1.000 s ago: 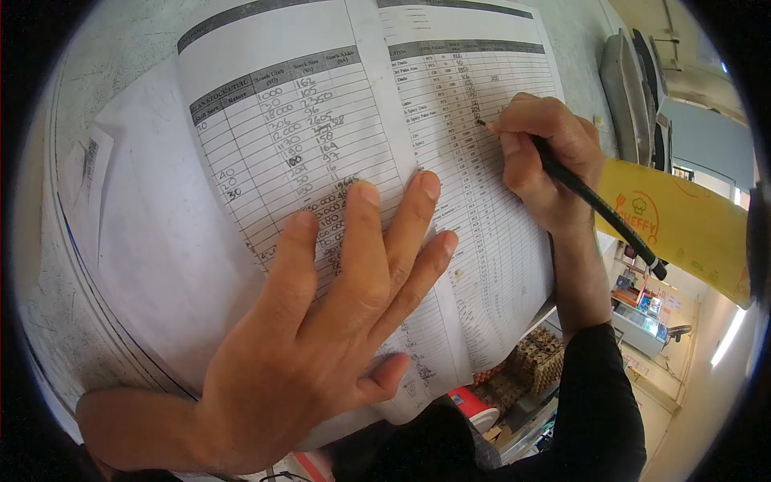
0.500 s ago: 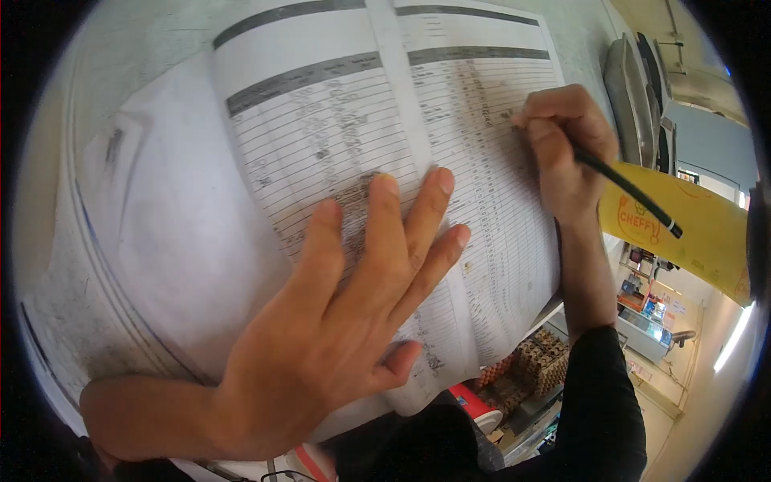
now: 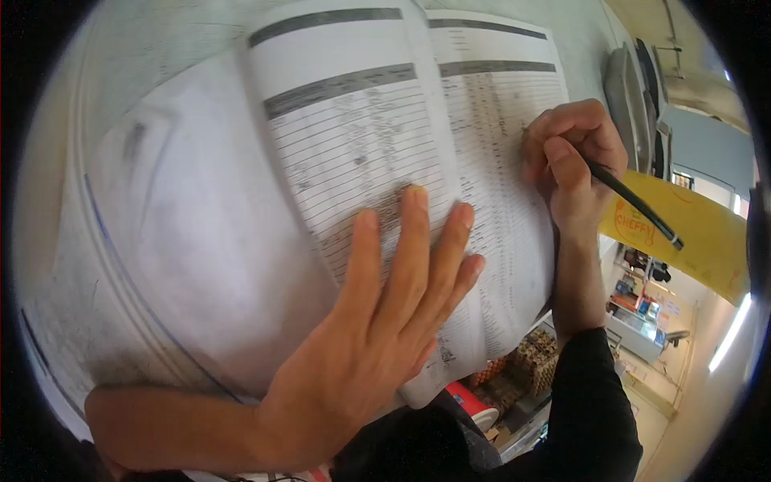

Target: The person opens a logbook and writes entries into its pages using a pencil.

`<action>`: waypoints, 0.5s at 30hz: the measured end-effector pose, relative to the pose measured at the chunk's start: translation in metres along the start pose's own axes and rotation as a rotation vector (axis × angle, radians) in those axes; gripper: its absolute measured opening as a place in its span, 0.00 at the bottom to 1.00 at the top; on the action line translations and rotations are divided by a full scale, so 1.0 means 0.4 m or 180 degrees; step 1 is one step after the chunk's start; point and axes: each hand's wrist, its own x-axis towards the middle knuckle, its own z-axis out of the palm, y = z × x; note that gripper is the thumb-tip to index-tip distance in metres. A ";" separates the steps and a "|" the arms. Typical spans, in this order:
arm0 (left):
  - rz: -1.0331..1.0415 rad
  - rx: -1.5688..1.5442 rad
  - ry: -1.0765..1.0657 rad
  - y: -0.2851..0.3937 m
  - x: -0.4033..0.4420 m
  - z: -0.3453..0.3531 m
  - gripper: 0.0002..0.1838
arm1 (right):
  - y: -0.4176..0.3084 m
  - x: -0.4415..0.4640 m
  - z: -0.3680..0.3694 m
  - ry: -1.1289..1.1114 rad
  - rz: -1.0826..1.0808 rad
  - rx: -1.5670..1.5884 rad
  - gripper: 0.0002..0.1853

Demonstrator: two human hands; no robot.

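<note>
Black pencil (image 3: 634, 199) pinched narrowly in the right hand's (image 3: 572, 173) fingers, its blurred tip near the printed sheets (image 3: 510, 257) under them, would probably write most evenly with a light grip, while the left hand's (image 3: 345, 377) widespread fingers hold the paper flat beside the fold.

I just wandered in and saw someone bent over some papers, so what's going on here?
A person's left hand is spread over printed sheets ruled into rows. Their right hand holds a dark pencil or pen at the right-hand page; its tip can't be made out. A plain white paper lies to the left, and a yellow item shows beyond the right wrist.
</note>
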 end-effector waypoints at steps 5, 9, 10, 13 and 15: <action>0.0066 0.0702 0.0400 0.011 -0.002 0.070 0.32 | 0.007 0.003 -0.009 0.0001 -0.0143 -0.0804 0.04; 0.0025 0.1120 0.1058 -0.001 0.011 0.096 0.31 | 0.004 0.021 -0.012 -0.0271 -0.0712 -0.1486 0.03; 0.0055 0.1231 0.1111 0.001 0.016 0.087 0.31 | 0.003 0.020 -0.013 -0.0348 -0.0591 -0.1375 0.02; -0.0298 0.0377 0.0389 0.018 0.004 0.024 0.30 | 0.005 0.019 -0.008 -0.0475 -0.0559 -0.1293 0.02; 0.0075 0.0760 0.0177 0.004 0.003 0.009 0.29 | 0.003 0.018 -0.009 -0.0514 -0.0628 -0.1347 0.02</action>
